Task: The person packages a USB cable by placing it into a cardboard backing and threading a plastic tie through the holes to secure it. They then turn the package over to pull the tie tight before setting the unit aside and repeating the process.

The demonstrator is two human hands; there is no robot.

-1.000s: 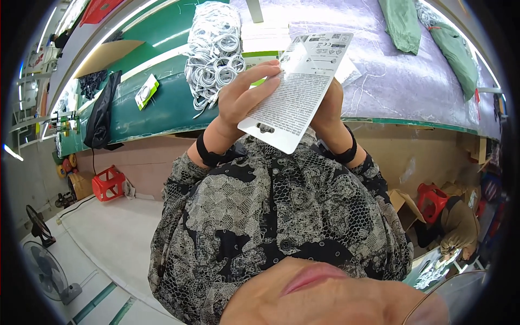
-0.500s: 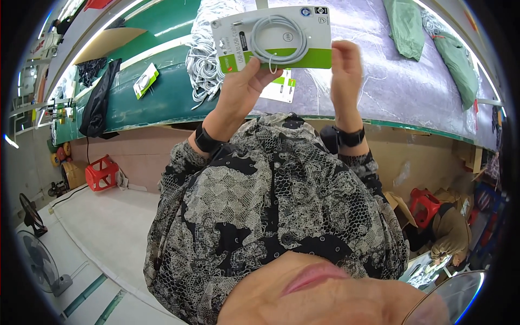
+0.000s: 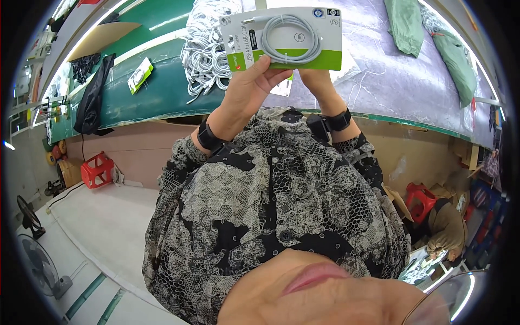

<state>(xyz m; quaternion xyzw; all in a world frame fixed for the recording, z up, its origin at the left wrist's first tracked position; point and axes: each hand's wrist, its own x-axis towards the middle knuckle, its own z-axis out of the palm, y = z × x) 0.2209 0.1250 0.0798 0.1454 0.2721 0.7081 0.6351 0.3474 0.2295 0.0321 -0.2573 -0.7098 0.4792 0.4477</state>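
My left hand grips the lower left edge of a white and green backing card, its thumb in front. A pale coiled USB cable is fastened to the card's face. Behind the card's lower edge is my right hand, its fingers hidden by the card. Past the card lies a large heap of loose white cables on the table. Partly covered below the held card, another white and green card lies on the tabletop.
On the green part of the table rests a carded cable, beside a black bag. Green bags lie at the far right. Red stools and fans stand on the floor. A person's sleeve shows at lower right.
My right hand has moved left, from beside the card to behind its lower edge. The held card has shifted slightly right in the picture, still in my left hand.
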